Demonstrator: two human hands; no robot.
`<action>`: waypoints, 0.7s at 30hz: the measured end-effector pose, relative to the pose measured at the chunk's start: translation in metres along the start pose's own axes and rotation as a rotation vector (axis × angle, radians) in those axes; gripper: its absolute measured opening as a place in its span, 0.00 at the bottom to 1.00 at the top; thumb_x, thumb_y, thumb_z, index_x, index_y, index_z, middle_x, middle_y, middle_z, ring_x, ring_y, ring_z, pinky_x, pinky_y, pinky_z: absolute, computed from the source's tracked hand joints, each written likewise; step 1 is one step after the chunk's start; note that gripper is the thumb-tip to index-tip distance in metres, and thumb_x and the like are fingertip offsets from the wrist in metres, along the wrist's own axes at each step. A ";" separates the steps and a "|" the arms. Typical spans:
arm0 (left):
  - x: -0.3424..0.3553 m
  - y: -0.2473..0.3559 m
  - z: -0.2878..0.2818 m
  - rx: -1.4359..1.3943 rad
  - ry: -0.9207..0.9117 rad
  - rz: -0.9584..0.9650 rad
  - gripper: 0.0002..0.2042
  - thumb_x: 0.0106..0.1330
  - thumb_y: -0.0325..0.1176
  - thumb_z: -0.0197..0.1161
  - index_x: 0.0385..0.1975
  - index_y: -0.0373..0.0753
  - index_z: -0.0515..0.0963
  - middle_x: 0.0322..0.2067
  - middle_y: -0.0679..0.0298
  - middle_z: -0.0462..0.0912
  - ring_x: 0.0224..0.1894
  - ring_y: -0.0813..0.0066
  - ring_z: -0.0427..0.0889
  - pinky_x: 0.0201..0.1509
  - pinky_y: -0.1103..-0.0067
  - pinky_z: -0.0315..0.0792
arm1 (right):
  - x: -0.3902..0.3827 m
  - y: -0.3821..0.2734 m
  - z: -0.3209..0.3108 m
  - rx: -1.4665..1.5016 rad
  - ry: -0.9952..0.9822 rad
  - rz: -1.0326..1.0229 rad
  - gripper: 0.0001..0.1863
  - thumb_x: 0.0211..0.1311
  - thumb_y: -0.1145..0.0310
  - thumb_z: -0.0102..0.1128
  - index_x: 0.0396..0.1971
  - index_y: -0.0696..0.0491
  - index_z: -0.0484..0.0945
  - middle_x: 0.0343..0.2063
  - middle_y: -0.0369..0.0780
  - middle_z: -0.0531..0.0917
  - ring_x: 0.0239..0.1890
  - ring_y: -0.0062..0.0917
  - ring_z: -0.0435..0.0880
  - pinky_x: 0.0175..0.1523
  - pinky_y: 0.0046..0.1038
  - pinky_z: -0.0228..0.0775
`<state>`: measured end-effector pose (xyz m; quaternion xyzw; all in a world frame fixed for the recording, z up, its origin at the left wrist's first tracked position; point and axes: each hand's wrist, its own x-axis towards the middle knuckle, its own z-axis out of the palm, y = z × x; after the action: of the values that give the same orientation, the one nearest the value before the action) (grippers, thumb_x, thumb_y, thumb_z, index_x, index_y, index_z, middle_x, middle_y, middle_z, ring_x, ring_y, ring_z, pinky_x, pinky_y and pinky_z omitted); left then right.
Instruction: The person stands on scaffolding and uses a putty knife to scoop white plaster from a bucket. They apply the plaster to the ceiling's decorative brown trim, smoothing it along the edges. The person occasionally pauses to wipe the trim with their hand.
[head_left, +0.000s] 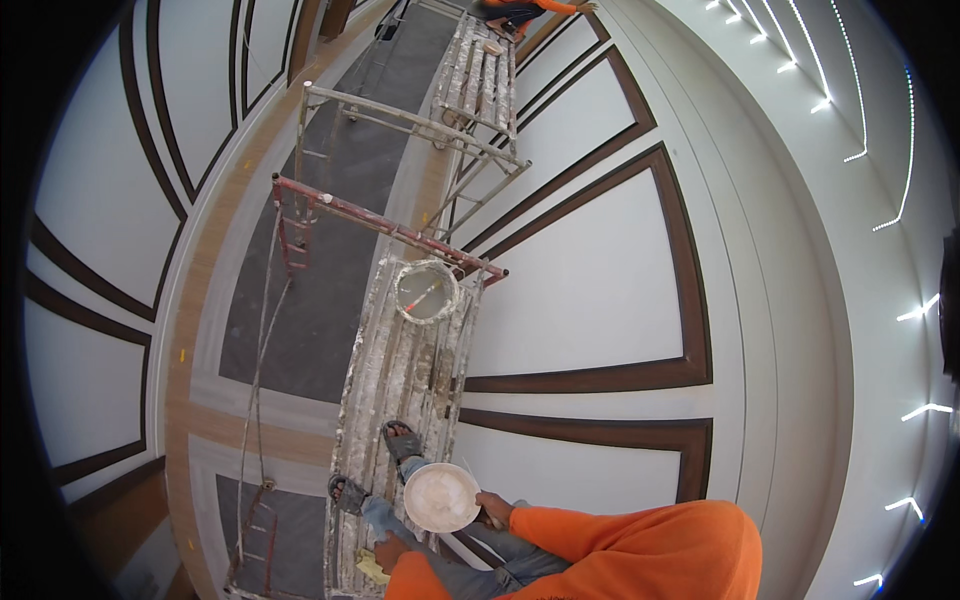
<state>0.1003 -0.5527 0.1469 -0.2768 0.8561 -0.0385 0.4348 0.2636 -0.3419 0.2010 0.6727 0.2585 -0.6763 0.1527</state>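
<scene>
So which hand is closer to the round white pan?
The right hand: it touches the pan's right edge and seems to hold it. The left hand is lower down, apart from the pan, by a yellow cloth.

the scene is bright and evenly lit, with soft, faint shadows. rows of small white ceiling lights [838, 75] along the right rim flare into overexposed dashes. the white wall panels with dark brown trim [590, 290] bounce light without harsh glare. strong fisheye distortion bends straight edges near the rim, and black vignetting fills the corners. focus is sharp centrally, softer outward.
</scene>
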 end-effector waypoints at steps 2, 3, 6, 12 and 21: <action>0.005 0.000 0.004 0.007 -0.017 -0.006 0.28 0.66 0.59 0.59 0.53 0.42 0.83 0.47 0.58 0.87 0.52 0.56 0.85 0.57 0.54 0.75 | -0.006 -0.005 0.003 0.008 -0.021 0.014 0.16 0.56 0.57 0.51 0.42 0.47 0.74 0.17 0.35 0.75 0.11 0.22 0.62 0.16 0.27 0.52; 0.006 -0.001 0.006 0.030 -0.029 -0.012 0.28 0.66 0.59 0.59 0.53 0.42 0.83 0.48 0.58 0.87 0.52 0.56 0.85 0.58 0.54 0.75 | -0.012 -0.007 0.005 0.018 -0.028 0.022 0.16 0.56 0.57 0.51 0.42 0.47 0.74 0.17 0.35 0.75 0.11 0.22 0.62 0.16 0.27 0.52; 0.004 0.003 0.005 0.050 -0.049 -0.026 0.27 0.67 0.58 0.59 0.53 0.41 0.83 0.48 0.58 0.87 0.52 0.56 0.85 0.58 0.53 0.75 | -0.016 -0.012 0.004 -0.010 -0.039 0.009 0.16 0.56 0.56 0.51 0.41 0.47 0.73 0.16 0.35 0.74 0.12 0.21 0.62 0.17 0.27 0.53; 0.008 -0.002 0.015 0.000 -0.009 -0.013 0.29 0.66 0.59 0.60 0.55 0.41 0.83 0.49 0.58 0.87 0.53 0.55 0.85 0.59 0.54 0.74 | -0.015 -0.016 0.005 -0.033 -0.013 0.007 0.15 0.57 0.55 0.50 0.39 0.47 0.74 0.15 0.35 0.73 0.12 0.21 0.61 0.19 0.28 0.54; 0.008 0.002 0.016 0.034 -0.034 -0.031 0.29 0.66 0.59 0.60 0.56 0.42 0.83 0.51 0.57 0.87 0.54 0.54 0.85 0.58 0.53 0.75 | 0.003 -0.013 -0.007 -0.026 -0.032 0.045 0.16 0.57 0.56 0.52 0.43 0.47 0.75 0.19 0.33 0.75 0.12 0.20 0.66 0.18 0.26 0.57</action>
<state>0.1077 -0.5521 0.1300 -0.2833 0.8434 -0.0553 0.4532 0.2618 -0.3269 0.2001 0.6656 0.2495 -0.6798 0.1808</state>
